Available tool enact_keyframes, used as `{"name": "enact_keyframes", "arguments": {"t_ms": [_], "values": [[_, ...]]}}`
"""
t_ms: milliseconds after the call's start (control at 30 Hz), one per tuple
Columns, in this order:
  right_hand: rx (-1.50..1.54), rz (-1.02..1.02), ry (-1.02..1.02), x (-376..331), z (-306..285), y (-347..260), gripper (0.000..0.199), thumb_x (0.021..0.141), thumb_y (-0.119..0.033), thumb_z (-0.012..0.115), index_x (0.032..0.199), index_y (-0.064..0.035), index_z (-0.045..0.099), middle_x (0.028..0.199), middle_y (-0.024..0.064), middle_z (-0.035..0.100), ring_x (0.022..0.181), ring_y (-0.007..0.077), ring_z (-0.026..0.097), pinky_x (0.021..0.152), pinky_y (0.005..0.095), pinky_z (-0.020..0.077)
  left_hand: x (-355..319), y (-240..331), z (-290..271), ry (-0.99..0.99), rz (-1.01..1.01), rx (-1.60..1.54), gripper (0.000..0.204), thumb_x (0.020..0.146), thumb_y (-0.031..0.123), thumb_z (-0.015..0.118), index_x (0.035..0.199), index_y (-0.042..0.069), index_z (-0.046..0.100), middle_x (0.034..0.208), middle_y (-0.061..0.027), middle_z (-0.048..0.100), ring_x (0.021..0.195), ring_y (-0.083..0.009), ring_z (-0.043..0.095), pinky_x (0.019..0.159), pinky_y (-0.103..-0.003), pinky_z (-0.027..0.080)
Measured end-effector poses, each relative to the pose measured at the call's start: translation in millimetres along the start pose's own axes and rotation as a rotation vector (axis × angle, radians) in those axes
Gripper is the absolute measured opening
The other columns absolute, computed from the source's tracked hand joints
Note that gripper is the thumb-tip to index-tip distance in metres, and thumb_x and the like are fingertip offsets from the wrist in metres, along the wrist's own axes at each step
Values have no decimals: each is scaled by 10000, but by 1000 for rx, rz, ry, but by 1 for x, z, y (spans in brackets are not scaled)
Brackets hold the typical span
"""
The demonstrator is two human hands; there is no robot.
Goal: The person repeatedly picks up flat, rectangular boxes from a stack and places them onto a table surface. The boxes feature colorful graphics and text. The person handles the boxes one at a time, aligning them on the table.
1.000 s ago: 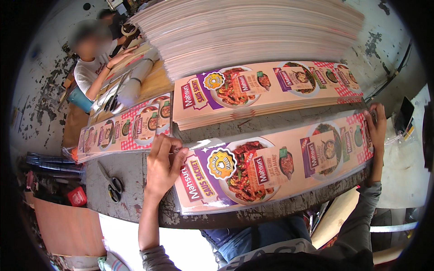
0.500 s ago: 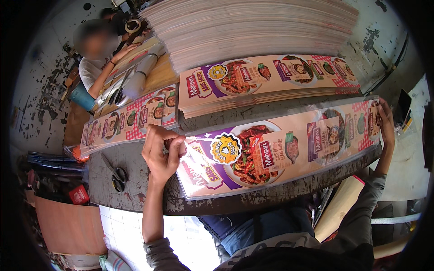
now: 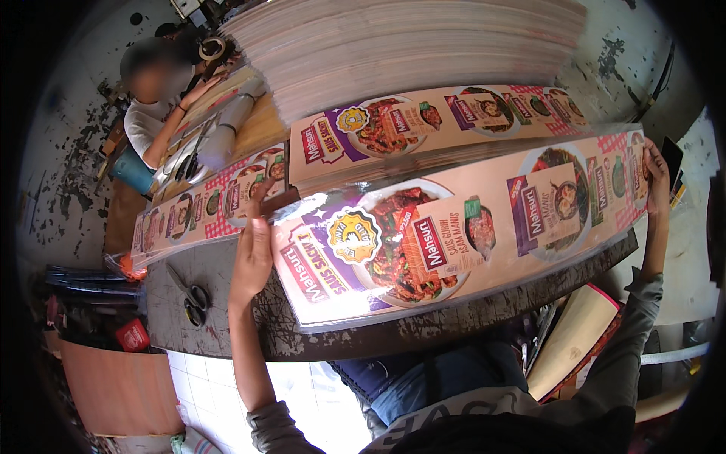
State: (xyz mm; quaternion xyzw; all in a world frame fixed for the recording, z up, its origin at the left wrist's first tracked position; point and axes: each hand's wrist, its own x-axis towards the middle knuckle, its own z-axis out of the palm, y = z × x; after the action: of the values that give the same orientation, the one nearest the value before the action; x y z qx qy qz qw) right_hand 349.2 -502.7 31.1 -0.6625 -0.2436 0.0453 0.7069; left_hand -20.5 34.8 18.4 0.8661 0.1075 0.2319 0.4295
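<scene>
Over the near side of a dark, scuffed table (image 3: 170, 318), a long peach-coloured printed panel in glossy clear plastic (image 3: 469, 219) is held aslant, its right end reaching toward the table's right-hand corner. The person's right grip (image 3: 656, 170) is clamped on that short right end, fingers bent over the edge. At the opposite end the left grip (image 3: 253, 253) lies along the short edge, its fingers stretched up beside it; whether they pinch the plastic or merely press it, I can't tell. Below the panel's long near edge a strip of worn tabletop shows, then the table's rim, with the person's lap just beyond. The far edge is tighter: from where I look, it cuts across the front of a low stack of matching peach panels (image 3: 431, 113), and right behind that rises a tall, pale stack seen edge-on (image 3: 416, 45). To the left, more panels with red checks (image 3: 204, 204) lie near the left fingers. A pair of black-handled scissors (image 3: 195, 303) lies well apart from the panel, with a stretch of dark tabletop between them and the left wrist. Farther off, a co-worker in a white shirt (image 3: 147, 125) sits by a roll of clear plastic (image 3: 227, 132).
</scene>
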Motion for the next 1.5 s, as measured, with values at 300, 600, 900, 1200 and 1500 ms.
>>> {"name": "enact_keyframes", "arguments": {"t_ms": [300, 600, 900, 1200, 1500], "values": [[20, 164, -2, -13, -2, 1, 402, 876, -208, 561, 1199, 21, 490, 1100, 64, 593, 972, 121, 578, 873, 237, 433, -17, -32, -24, -218, -507, -524, 1037, 748, 802, 36, 1168, 10, 557, 906, -82, 679, 861, -137, 627, 736, -257, 480], [66, 232, 12, -36, -11, 36, 392, 871, -169, 550, 1199, 31, 471, 1116, 80, 583, 987, 131, 573, 890, 243, 429, -33, -38, -44, -546, -454, 15, 1026, 765, 771, 37, 1176, -44, 506, 1038, -133, 616, 984, -182, 545, 892, -307, 393], [109, 259, 30, -28, -10, 34, 433, 881, -194, 544, 1240, 27, 447, 1160, 92, 570, 1023, 143, 570, 886, 256, 440, -15, -2, -28, -850, 81, -162, 879, 671, 719, 503, 1192, 12, 549, 1172, -115, 542, 1171, -278, 430, 1023, -401, 279], [93, 227, 192, -3, -52, 50, 404, 922, -247, 498, 1230, 14, 487, 1147, 59, 569, 1032, 124, 535, 915, 250, 395, 4, 9, -17, -959, 246, 71, 581, 764, 615, 541, 1096, 153, 662, 1032, -83, 589, 1208, -299, 422, 1013, -637, 97], [-105, 94, 381, 9, -53, 20, 409, 931, -216, 461, 1260, 27, 470, 1193, 66, 551, 1090, 131, 508, 969, 253, 343, 4, 9, -11, -544, 114, -71, 585, 892, 509, 452, 1221, 31, 528, 1095, -124, 611, 1080, -239, 540, 949, -377, 380]]}}
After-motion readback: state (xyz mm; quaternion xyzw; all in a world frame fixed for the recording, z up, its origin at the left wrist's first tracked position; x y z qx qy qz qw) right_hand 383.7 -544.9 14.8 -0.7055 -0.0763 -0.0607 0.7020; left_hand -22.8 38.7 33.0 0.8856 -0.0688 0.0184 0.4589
